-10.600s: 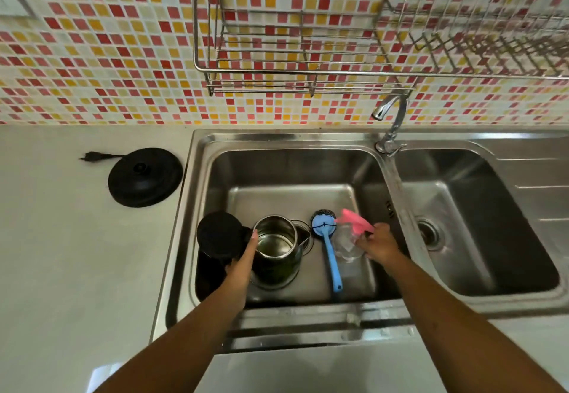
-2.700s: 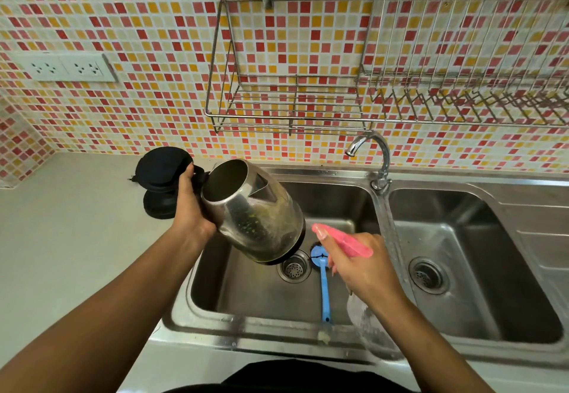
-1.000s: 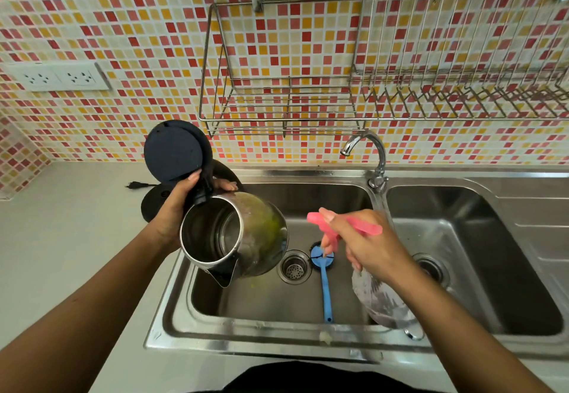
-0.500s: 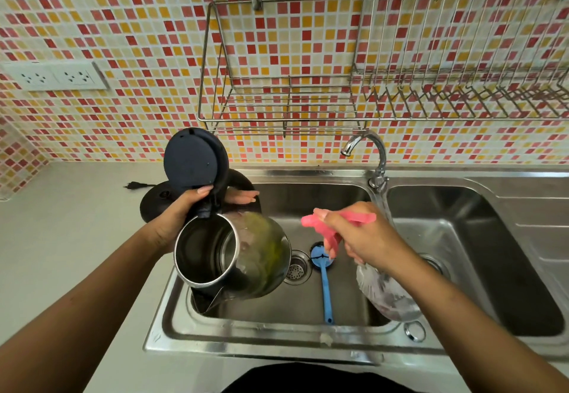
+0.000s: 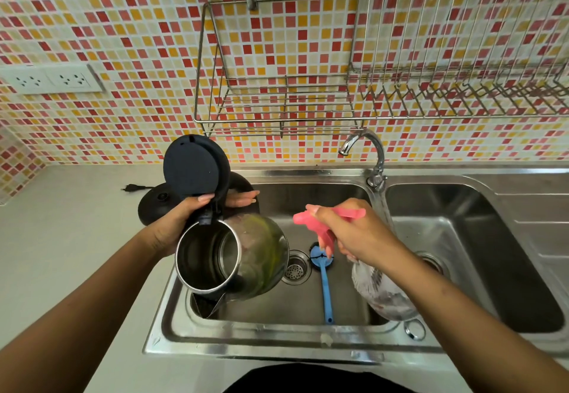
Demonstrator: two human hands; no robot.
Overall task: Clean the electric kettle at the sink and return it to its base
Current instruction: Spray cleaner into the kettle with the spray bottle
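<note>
The steel electric kettle (image 5: 243,257) hangs tilted over the left sink basin (image 5: 301,303), mouth towards me, spout down, black lid (image 5: 192,166) flipped open. Greenish streaks run down its outer wall. My left hand (image 5: 181,220) grips its black handle. My right hand (image 5: 354,232) holds a clear spray bottle (image 5: 381,294) by its pink trigger head (image 5: 320,220), nozzle pointing at the kettle from the right. The round black kettle base (image 5: 154,204) lies on the counter behind the kettle, partly hidden.
A blue-handled brush (image 5: 323,275) lies in the left basin beside the drain strainer (image 5: 295,268). The tap (image 5: 369,152) stands between the two basins. A wire dish rack (image 5: 369,84) hangs on the tiled wall above. Wall sockets (image 5: 52,79) sit at left.
The kettle has swung from spout-away to mouth facing me and dropped slightly lower over the basin. The spray bottle has risen and come closer to the kettle.
</note>
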